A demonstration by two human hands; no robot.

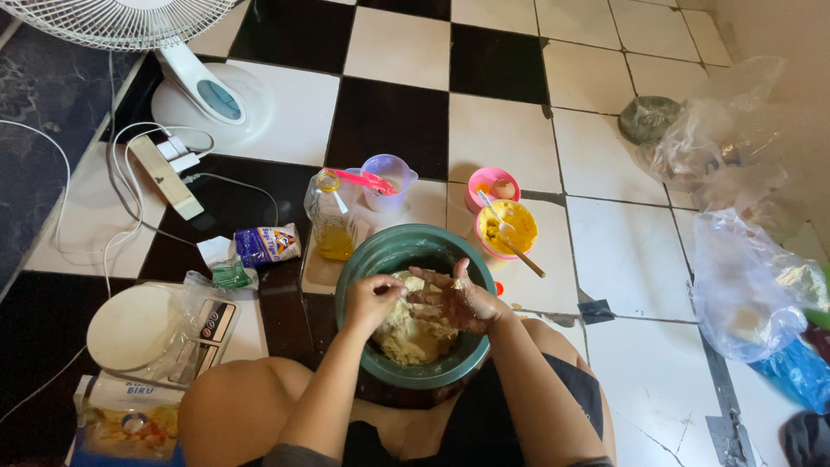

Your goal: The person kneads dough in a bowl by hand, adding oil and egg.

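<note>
A pale yellow, lumpy dough (413, 329) is sitting inside a round green bowl (380, 259), which is resting on the floor between the person's bare knees, low in the middle of the view. The dough is looking soft, rough and uneven, heaped toward the bowl's 6 o'clock side. The left hand (373, 298) is curling into a loose fist at the bowl's 9 o'clock rim, its fingers pinching or pressing the dough; whether it is actually gripping a lump is hard to tell. The right hand (458, 298) is lying spread and fairly open over the dough at about 2 o'clock, fingers smeared with sticky bits, palm touching the mass. The bowl is looking like smooth plastic or enamel with a thick rim. At 11 o'clock from the bowl, a clear plastic bottle (329, 220) of golden oil is standing upright, and just beyond it at 12 o'clock a translucent lilac measuring jug (389, 182) is holding a pink spatula. At 1 o'clock a yellow bowl (507, 229) of yellow paste is carrying a spoon, with a small pink bowl (490, 184) just behind it. At 9 o'clock a white kitchen scale (156, 333) is lying partly under a clear bag, and crumpled plastic bags (743, 285) are sitting well apart at 3 o'clock on the glossy black-and-white tiled floor (622, 251).
</note>
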